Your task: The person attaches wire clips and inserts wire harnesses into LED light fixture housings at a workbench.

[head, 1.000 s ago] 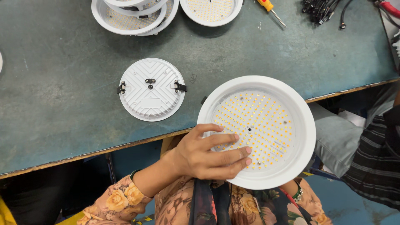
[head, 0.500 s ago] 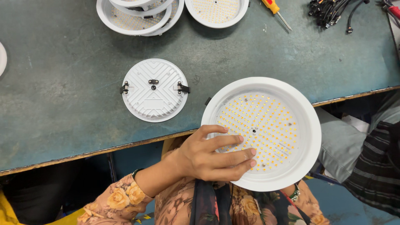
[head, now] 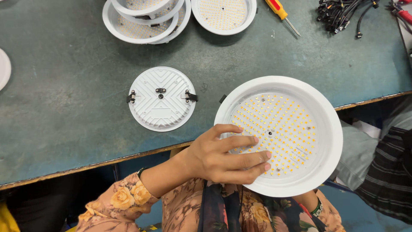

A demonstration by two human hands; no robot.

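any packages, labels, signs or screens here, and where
No packages, signs or screens in view.
The only marking: a small line of dark print on the LED board of the round white lamp under the left hand, lower right of the board's centre; too small to make out.

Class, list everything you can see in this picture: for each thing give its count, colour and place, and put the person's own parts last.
Large round light panel: one, white rim with yellow dots, held over the table's near edge.
Upside-down light housing: one, white with dark clips, table centre.
Stacked light panels: several, white, top left.
Single light panel: one, white, top centre.
Screwdriver: one, red and yellow handle, top.
Cable bundle: one, black, top right.
White disc: one, partly seen, left edge.
Table: one, grey-green.
Left hand: fingers spread on the large panel.
Right hand: hidden under the panel; only the wrist shows.
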